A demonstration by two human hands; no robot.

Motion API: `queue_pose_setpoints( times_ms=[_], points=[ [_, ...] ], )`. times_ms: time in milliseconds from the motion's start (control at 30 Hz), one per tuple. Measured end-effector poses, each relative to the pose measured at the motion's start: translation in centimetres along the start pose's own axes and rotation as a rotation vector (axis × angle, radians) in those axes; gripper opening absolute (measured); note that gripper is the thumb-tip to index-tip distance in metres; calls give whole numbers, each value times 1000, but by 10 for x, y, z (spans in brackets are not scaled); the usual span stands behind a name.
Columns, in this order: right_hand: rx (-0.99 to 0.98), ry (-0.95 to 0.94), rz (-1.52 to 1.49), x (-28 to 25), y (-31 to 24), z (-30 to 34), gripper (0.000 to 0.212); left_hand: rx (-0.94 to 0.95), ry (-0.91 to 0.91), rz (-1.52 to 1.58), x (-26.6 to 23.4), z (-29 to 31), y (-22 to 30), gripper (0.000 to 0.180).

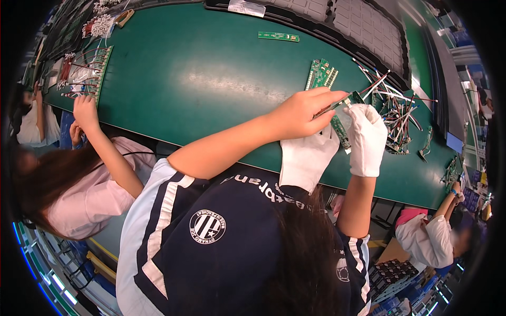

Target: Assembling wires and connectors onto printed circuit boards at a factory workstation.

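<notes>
My bare left hand (303,113) grips a narrow green circuit board (332,107) between thumb and fingers, above the table. At the board's far end, my right hand (366,134) wears a white glove and its fingers are pinched together. A small pale part shows there, but what the fingers hold is hidden. Below my left hand lies a loose white glove (305,160), hanging over the table's near edge. Another green board (341,131) lies between my hands. Just beyond them rests a small group of green boards (321,75).
To the right is a tangled heap of wired boards (398,118). A single green board (279,36) lies farther back on the green table (211,68). Black trays (369,26) line the far edge. At the left, another person's hand (85,111) is by a wired board row (104,73).
</notes>
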State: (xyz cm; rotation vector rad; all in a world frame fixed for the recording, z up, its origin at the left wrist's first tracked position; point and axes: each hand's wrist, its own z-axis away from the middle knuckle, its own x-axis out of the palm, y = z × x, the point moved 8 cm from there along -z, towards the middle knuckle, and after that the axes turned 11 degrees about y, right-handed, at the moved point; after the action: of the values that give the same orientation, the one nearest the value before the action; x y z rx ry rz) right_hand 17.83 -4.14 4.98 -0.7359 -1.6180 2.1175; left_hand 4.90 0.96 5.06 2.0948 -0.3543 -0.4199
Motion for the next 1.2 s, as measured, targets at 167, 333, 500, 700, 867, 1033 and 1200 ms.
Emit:
queue_pose_setpoints(
  times_ms=[167, 333, 500, 700, 867, 1033, 1200],
  points=[
    [-8, 10, 37, -2, -2, -2, 12, 132, 13, -101, -1, 0, 5, 39],
    [-76, 38, 53, 5, 0, 1, 13, 198, 38, -176, 1, 0, 5, 40],
    [-59, 63, 92, 4, -1, 2, 12, 190, 12, -258, 7, 4, 4, 41],
    [-32, 43, 79, 6, 2, -4, 12, 143, -9, -239, 8, 4, 1, 37],
    [-28, 2, 23, 11, 2, -2, 12, -6, -96, -47, 8, 4, -7, 37],
    [-5, 16, 78, 6, 5, -4, 11, -236, -180, 121, 12, 3, -16, 38],
    [-21, -51, 168, 16, 5, 3, 13, -204, -115, -55, 6, 1, -24, 26]
  ],
)
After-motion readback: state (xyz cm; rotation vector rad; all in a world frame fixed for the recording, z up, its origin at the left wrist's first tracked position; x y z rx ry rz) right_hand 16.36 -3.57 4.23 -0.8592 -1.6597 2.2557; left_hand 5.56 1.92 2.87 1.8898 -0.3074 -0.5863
